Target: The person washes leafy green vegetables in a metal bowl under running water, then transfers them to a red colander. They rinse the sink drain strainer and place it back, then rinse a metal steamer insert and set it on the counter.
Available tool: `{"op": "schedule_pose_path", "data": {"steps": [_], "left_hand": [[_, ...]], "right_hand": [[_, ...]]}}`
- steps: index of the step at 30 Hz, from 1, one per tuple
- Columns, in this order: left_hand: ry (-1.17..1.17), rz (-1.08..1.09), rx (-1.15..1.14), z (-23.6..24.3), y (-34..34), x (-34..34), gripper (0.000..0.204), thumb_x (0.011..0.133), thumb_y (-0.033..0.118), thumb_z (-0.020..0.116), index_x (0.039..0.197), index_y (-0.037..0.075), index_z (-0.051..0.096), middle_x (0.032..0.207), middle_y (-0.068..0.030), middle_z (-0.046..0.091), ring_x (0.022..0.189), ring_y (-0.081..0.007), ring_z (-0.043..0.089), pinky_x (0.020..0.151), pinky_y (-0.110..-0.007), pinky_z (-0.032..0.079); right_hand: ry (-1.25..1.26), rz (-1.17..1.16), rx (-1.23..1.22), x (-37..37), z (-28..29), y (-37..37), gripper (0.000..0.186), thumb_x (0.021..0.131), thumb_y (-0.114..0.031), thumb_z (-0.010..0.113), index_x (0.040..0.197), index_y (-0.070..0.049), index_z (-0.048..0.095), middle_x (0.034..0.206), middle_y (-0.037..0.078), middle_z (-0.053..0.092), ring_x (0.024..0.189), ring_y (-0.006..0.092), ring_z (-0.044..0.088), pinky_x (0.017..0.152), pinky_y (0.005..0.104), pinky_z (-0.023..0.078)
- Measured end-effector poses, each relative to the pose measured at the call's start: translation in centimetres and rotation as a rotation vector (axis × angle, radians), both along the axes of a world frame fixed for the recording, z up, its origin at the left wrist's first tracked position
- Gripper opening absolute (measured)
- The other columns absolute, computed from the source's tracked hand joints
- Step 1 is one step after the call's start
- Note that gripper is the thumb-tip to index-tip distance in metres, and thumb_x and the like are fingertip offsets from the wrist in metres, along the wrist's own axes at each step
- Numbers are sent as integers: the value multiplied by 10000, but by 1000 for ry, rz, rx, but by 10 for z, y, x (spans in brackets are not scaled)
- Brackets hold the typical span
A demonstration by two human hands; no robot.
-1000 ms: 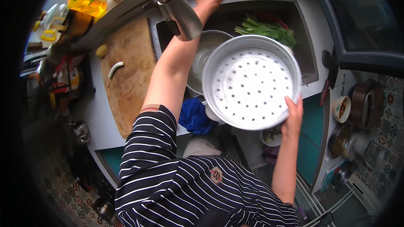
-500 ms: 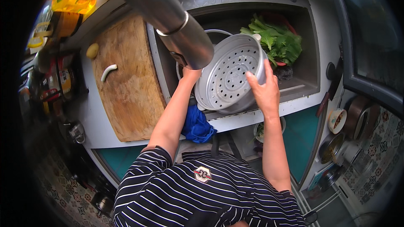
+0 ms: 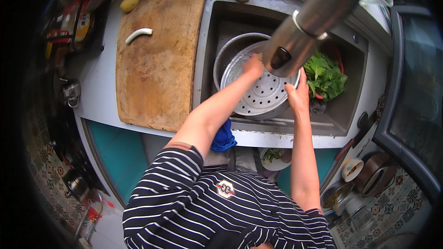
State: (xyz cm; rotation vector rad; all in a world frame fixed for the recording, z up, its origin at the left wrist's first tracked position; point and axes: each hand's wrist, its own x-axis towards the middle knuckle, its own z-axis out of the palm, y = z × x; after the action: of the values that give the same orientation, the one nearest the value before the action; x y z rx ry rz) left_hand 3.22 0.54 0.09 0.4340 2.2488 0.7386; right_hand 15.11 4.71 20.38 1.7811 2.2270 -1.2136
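Observation:
A round metal steamer tray [image 3: 263,94] with many holes is tilted inside the steel sink [image 3: 210,41], resting in a metal pot [image 3: 230,50]. My left hand [image 3: 254,64] grips its upper rim and my right hand [image 3: 297,97] holds its right edge. The large tap spout [image 3: 314,18] hangs right above the tray and hides part of it. Green leafy vegetables [image 3: 325,76] lie in a red bowl at the sink's right side.
A big wooden cutting board [image 3: 157,60] lies left of the sink, with a pale vegetable piece [image 3: 138,34] and a yellowish lump [image 3: 129,3] on it. A blue cloth [image 3: 224,138] hangs at the counter edge. Bottles and jars crowd the far left; pots sit on the floor at right.
Both hands have carried the perforated tray from above the counter edge down into the sink, under the tap. My left hand left the back ledge and took the tray's rim.

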Motion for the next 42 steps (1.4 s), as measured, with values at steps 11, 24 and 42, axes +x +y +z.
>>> {"op": "schedule_pose_path", "data": {"steps": [11, 24, 42], "left_hand": [[97, -475, 680, 26, -23, 16, 315, 819, 92, 467, 1130, 79, 520, 1126, -113, 511, 1058, -294, 467, 910, -364, 373], [83, -521, 754, 95, -67, 31, 166, 747, 89, 551, 892, 66, 628, 944, -142, 599, 883, -300, 573, 751, -401, 449], [-217, -1107, 467, 76, -106, -11, 63, 554, 58, 628, 597, 102, 639, 733, -78, 612, 754, -274, 591, 695, -341, 475]], "right_hand": [[140, 9, 29, 2, 2, -3, 726, 634, -182, 527, 1340, -241, 369, 1006, 197, 576, 934, 309, 569, 839, 372, 436], [210, -23, 132, 8, -5, -3, 672, 652, -164, 520, 1311, -239, 418, 1086, 167, 556, 1001, 297, 531, 894, 367, 404], [243, -115, 12, 4, 3, -4, 653, 650, -149, 537, 1292, -224, 448, 1041, 127, 588, 948, 246, 538, 864, 334, 415]]}}
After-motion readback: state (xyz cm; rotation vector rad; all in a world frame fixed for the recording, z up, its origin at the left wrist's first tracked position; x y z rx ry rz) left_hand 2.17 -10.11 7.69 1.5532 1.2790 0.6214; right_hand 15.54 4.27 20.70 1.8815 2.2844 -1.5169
